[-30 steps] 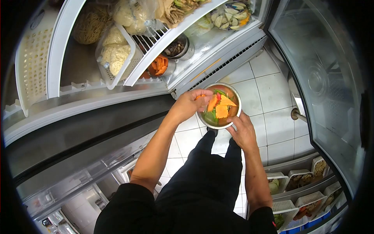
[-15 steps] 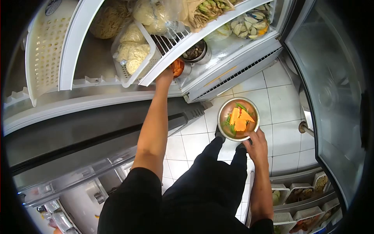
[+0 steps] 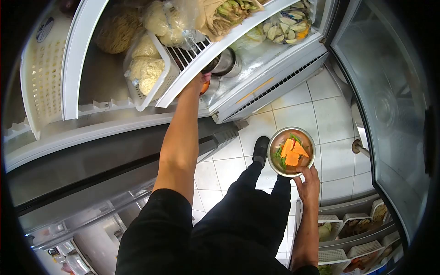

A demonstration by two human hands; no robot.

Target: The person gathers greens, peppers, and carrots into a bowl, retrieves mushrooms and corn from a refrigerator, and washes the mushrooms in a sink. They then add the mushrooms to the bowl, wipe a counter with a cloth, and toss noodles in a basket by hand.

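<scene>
My right hand (image 3: pixel 308 185) grips the near rim of a round metal bowl (image 3: pixel 273 166), held over the floor. Orange chunks (image 3: pixel 292 153) and green strips lie in the bowl. My left hand (image 3: pixel 204 80) reaches under the edge of a white wire shelf (image 3: pixel 190 55) in the fridge. It appears closed on the side of a metal pot (image 3: pixel 224 62) with dark contents, which leans toward it; most of its fingers are hidden. Just below that hand, a bit of something orange (image 3: pixel 205 87) shows.
A white basket (image 3: pixel 167 75) of bagged noodles stands on the shelf, beside a brown paper bag (image 3: pixel 217 27) of greens. A bag of cut eggplant (image 3: pixel 288 27) sits lower down. The glass door (image 3: pixel 389 105) hangs open at right, above baskets (image 3: pixel 355 225) of produce.
My left hand has gone from the orange pieces to the metal pot, which now leans. The bowl in my right hand has moved slightly right and down.
</scene>
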